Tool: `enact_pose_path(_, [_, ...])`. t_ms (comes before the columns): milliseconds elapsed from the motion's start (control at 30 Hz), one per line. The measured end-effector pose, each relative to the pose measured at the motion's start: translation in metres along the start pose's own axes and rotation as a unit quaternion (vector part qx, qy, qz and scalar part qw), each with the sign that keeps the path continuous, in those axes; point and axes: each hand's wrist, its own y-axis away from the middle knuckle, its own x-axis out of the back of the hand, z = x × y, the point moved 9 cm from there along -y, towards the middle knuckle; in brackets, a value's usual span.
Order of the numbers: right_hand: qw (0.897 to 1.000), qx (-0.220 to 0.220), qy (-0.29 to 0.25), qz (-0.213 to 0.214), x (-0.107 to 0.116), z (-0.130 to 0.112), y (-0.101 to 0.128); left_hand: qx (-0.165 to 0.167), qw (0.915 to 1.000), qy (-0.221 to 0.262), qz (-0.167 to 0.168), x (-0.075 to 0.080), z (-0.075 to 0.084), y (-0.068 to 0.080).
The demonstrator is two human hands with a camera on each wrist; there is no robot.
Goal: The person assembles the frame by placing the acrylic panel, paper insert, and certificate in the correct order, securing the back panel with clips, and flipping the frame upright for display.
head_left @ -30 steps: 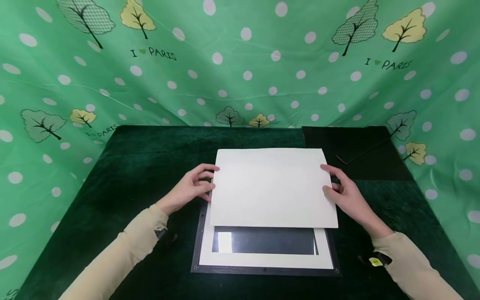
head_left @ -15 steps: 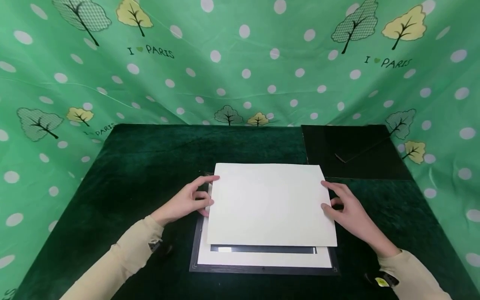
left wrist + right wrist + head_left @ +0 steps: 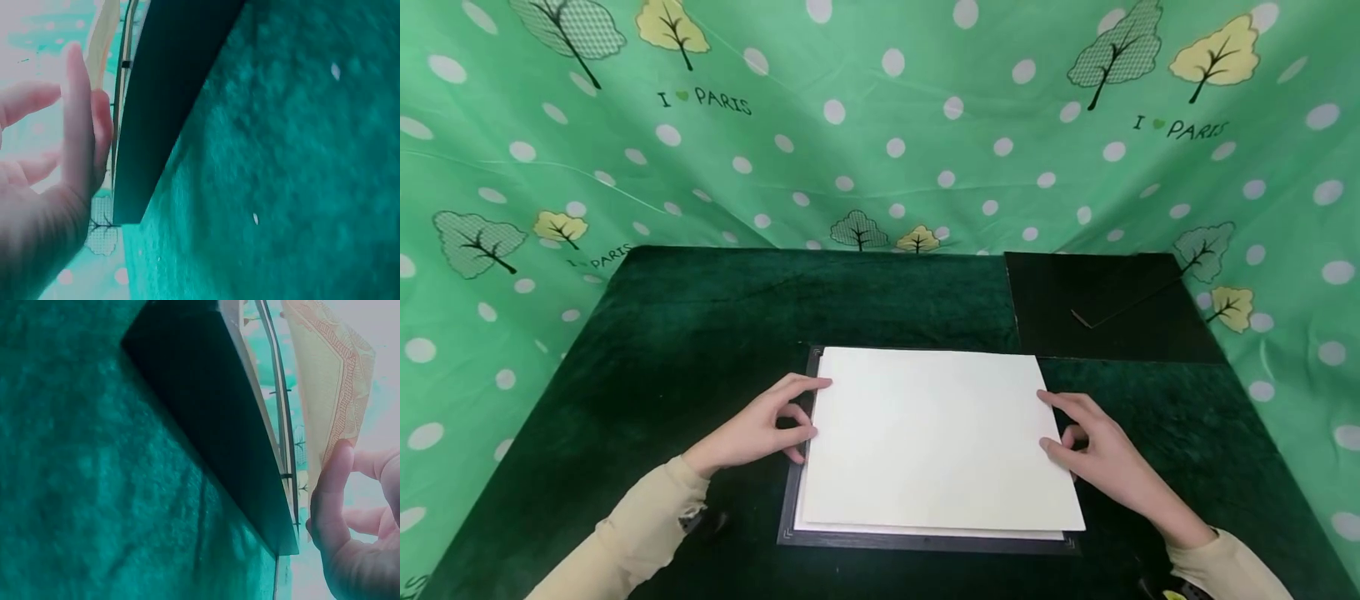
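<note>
A white sheet of paper [image 3: 940,442] covers most of a dark picture frame [image 3: 925,543] in the head view. Its underside [image 3: 325,369] carries an ornate printed border, like a certificate, in the right wrist view. My left hand [image 3: 760,425] pinches the sheet's left edge between thumb and fingers. At the opposite edge, my right hand [image 3: 1097,446] holds it the same way. Both wrist views show the sheet slightly above the frame's dark side wall [image 3: 162,94]. A white mat strip peeks out below the paper's near edge; the glass is hidden beneath it.
Dark green cloth [image 3: 700,308] covers the table. At the back right lies a black panel [image 3: 1120,292] with a thin slit-like line across it. A green dotted curtain with trees [image 3: 880,117] hangs behind and along both sides.
Both hands have brought the sheet toward the person and lower over the frame. The glass and most of the white mat, visible earlier, are now covered; the frame itself stayed put.
</note>
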Motion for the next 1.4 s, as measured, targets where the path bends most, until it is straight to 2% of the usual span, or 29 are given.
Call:
enact_pose_path(200, [1.000,0.001,-0.008,-0.007,-0.009,0.002,0.001,-0.010,0.9944,-0.104,0.017,0.006,-0.003,0.005])
enact_pose_path(400, [1.000,0.011,-0.016,-0.010,-0.014,-0.003,0.000,-0.004,0.9911,-0.130,0.028,0.011,-0.010,0.005])
enact_pose_path(633, [1.000,0.008,-0.006,-0.019,-0.019,-0.007,-0.004,0.051,0.9895,-0.133,0.021,0.013,-0.024,0.003])
enact_pose_path(967, [0.996,0.037,0.082,-0.007,-0.012,-0.008,-0.009,0.064,0.9895,-0.130,0.005,0.013,-0.024,-0.006])
enact_pose_path(1200, [0.996,0.026,0.077,-0.027,-0.014,-0.001,-0.010,0.065,0.9908,-0.118,0.001,0.010,-0.025,-0.005])
enact_pose_path(1400, [0.999,-0.011,0.039,-0.022,-0.013,0.010,-0.010,0.074,0.9929,-0.092,0.015,0.011,-0.029,-0.003])
